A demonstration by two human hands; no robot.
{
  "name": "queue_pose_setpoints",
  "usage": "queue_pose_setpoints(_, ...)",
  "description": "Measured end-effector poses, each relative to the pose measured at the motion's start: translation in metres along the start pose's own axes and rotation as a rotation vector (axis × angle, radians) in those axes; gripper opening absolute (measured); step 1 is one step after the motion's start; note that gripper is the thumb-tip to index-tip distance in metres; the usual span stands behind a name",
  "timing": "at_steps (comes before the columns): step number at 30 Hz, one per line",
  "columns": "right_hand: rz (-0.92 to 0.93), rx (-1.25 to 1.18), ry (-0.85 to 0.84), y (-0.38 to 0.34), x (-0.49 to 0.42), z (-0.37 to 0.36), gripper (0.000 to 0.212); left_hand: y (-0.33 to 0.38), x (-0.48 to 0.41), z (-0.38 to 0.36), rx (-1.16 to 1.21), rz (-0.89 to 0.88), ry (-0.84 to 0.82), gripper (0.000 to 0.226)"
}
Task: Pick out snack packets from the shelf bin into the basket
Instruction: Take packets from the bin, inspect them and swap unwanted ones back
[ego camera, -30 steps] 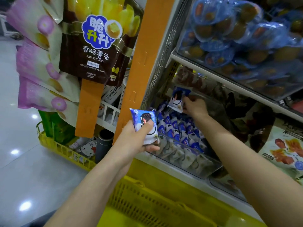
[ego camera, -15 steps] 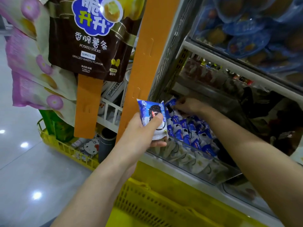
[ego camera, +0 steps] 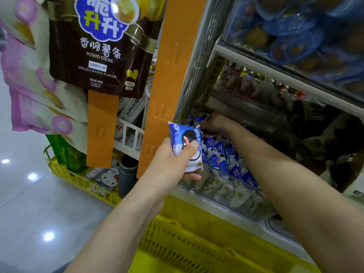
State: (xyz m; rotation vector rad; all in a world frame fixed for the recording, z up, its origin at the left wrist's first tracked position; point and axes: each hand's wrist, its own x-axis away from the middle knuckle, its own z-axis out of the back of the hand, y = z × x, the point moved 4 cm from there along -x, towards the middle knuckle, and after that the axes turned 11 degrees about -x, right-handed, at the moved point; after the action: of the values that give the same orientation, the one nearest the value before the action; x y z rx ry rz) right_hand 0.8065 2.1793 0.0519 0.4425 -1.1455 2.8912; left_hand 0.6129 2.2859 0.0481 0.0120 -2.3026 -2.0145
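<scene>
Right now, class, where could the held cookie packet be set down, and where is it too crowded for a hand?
Free: bare floor in the yellow basket, bordered by its mesh wall and the left forearm, below the left hand gripping the cookie packet. Crowded: the clear bin, packed tight with blue packets, where the right hand reaches in.
</scene>
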Motion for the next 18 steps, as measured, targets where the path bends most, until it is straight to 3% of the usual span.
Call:
queue_pose_setpoints(6,0.191,0.193,0.159,-0.004,0.021,0.007,0.035,0.003,0.005,-0.003,-0.004,0.002,-0.038,0.025)
queue_pose_setpoints(10,0.436,-0.108,0.345,-0.003,0.069,0.020,0.027,-0.001,0.012,-0.007,0.026,0.039,-0.066,0.007)
queue_pose_setpoints(12,0.560,-0.272,0.377,0.000,0.102,0.022,0.015,-0.007,0.015,-0.011,-0.081,0.017,-0.106,0.016)
queue_pose_setpoints(15,0.623,-0.361,0.320,0.014,0.153,0.015,0.015,-0.014,0.025,-0.018,-0.186,-0.031,-0.138,0.023)
queue_pose_setpoints(18,0.523,-0.407,0.170,0.035,0.186,-0.003,0.018,-0.022,0.036,-0.026,-0.188,-0.036,-0.169,0.029)
